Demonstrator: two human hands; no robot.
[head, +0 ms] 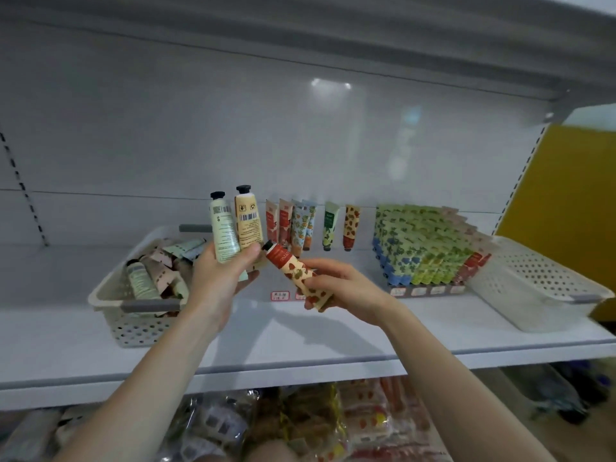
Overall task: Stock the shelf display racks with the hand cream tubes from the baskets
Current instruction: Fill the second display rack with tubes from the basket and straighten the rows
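Over the white shelf (333, 338), the left hand (216, 281) grips two upright tubes, caps up: a pale green tube (224, 236) and a cream tube (249, 221). The right hand (343, 290) grips a strawberry-print tube (296, 271), tilted, cap toward the left thumb. The left basket (133, 328) holds loose tubes. A filled display rack (426, 251) stands just beside the right basket (540, 288).

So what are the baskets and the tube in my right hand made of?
Left basket and right basket: likely moulded plastic, matte off-white, given the regular perforated walls. Strawberry tube in the right hand: probably soft printed plastic with a black cap.
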